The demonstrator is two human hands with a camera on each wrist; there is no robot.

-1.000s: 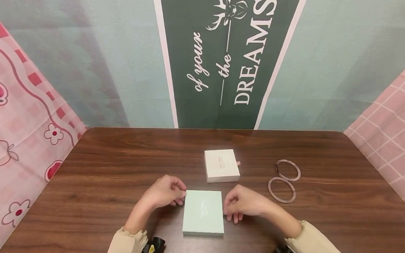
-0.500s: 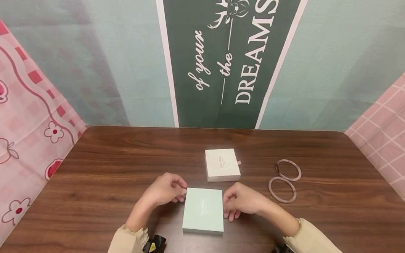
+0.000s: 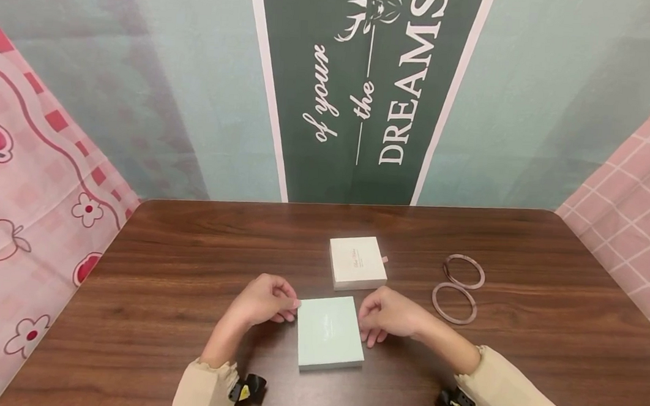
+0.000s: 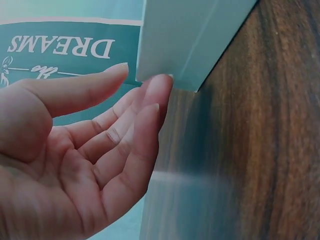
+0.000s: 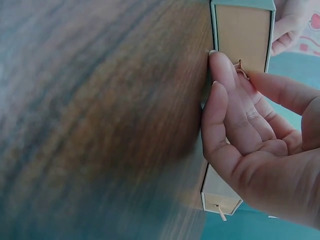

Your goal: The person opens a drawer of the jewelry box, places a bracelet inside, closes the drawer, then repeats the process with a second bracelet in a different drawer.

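A flat, square mint-green box (image 3: 330, 332) lies slightly turned on the table between both hands. My left hand (image 3: 264, 301) is at its far left corner; in the left wrist view its fingertips touch the box's corner, with the thumb (image 4: 95, 90) apart from it. On the other side, my right hand (image 3: 391, 314) pinches a small ribbon tab (image 5: 241, 69) between thumb and fingers. This tab comes out of the pale end face (image 5: 243, 35) of the box's inner drawer. The drawer appears flush with its green sleeve.
Behind the green box sits a white box (image 3: 357, 263) with a pink ribbon tab on its right. Two pinkish bangles, one farther back (image 3: 483, 276) and one nearer (image 3: 435, 302), lie overlapping at the right. A wooden table (image 3: 190, 245) meets hanging cloths on three sides.
The green box has turned a little counterclockwise, its right side shifting away from me. My right hand has moved slightly away too; the left hand stays by the corner.
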